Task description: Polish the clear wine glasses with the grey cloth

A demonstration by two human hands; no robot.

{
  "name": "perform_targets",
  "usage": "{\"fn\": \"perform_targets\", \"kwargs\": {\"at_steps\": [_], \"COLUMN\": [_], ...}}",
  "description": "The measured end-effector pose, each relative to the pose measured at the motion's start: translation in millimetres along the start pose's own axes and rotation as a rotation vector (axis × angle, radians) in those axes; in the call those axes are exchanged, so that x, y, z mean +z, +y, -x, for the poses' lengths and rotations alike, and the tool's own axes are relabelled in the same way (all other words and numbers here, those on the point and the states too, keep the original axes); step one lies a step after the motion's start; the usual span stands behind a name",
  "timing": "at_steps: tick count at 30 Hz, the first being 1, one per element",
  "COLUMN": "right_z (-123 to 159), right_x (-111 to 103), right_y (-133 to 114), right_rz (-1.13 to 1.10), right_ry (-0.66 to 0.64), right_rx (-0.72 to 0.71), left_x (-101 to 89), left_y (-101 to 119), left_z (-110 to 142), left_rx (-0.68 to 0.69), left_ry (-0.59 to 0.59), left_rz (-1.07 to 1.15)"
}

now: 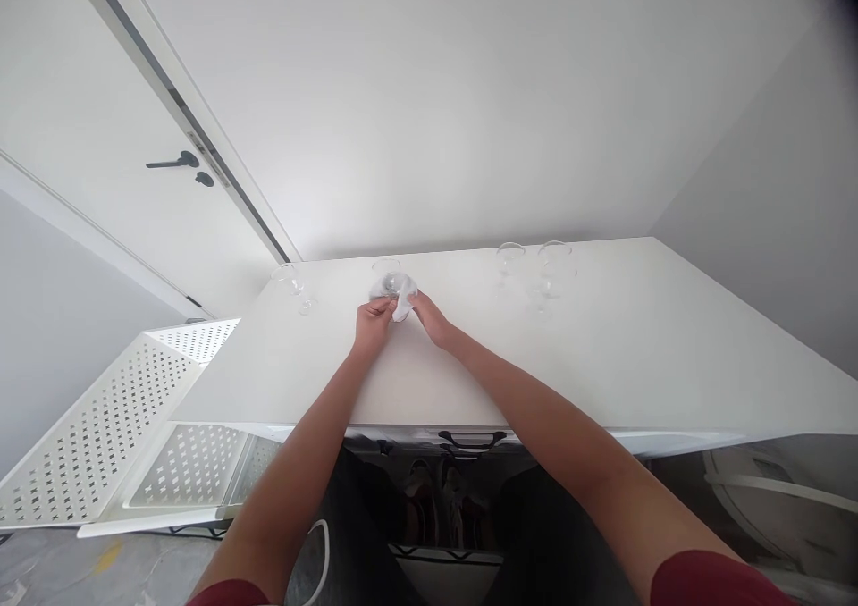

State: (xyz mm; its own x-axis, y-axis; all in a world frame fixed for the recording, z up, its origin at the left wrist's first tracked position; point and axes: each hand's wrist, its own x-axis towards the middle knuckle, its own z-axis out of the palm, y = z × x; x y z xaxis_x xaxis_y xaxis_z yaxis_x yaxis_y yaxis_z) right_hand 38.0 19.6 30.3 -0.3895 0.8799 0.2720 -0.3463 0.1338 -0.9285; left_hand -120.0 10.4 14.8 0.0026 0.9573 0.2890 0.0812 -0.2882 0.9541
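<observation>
A clear stemmed glass point(386, 266) stands near the back of the white tabletop, with a white cloth point(403, 290) bunched around its lower part. My left hand point(375, 320) is closed at the cloth's left side, its thumb and fingers pinching the fabric low down. From the other side my right hand point(431, 316) grips the cloth, fingers curled and partly hidden by it. The stem and foot of this glass are mostly covered by fabric and fingers, so I cannot tell how firmly either hand touches the glass itself.
Another stemmed glass point(290, 279) stands at the table's left end. Two more, one glass point(510, 259) and a larger-looking glass point(555, 263), stand right of my hands. White perforated baskets point(113, 427) sit left of the white table point(576, 356). A wall rises behind.
</observation>
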Motion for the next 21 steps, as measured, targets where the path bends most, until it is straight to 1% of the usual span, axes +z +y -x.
{"fn": "perform_targets", "kwargs": {"at_steps": [2, 4, 8, 11, 13, 17, 21], "right_z": [-1, -1, -2, -2, -1, -2, -4], "right_x": [-2, -4, -7, -8, -8, -7, -8], "right_y": [-2, -2, 1, 2, 1, 1, 4], "right_rz": [0.024, 0.122, 0.373, 0.45, 0.433, 0.269, 0.194], "right_ry": [-0.006, 0.015, 0.0, 0.008, 0.015, 0.029, 0.051], "right_rx": [-0.022, -0.026, -0.049, -0.063, -0.06, 0.012, 0.116], "left_x": [-0.2, 0.3, 2.1, 3.3, 3.6, 2.4, -0.4], "left_y": [-1, -1, 2, 6, 9, 13, 11], "left_z": [0, 0, 3, 5, 5, 6, 6], "left_rx": [0.008, 0.006, 0.022, 0.077, 0.084, 0.033, 0.117], "left_ry": [0.069, 0.096, 0.059, 0.048, 0.063, 0.163, 0.272], "left_rz": [-0.053, -0.112, -0.203, -0.211, -0.203, -0.169, -0.23]}}
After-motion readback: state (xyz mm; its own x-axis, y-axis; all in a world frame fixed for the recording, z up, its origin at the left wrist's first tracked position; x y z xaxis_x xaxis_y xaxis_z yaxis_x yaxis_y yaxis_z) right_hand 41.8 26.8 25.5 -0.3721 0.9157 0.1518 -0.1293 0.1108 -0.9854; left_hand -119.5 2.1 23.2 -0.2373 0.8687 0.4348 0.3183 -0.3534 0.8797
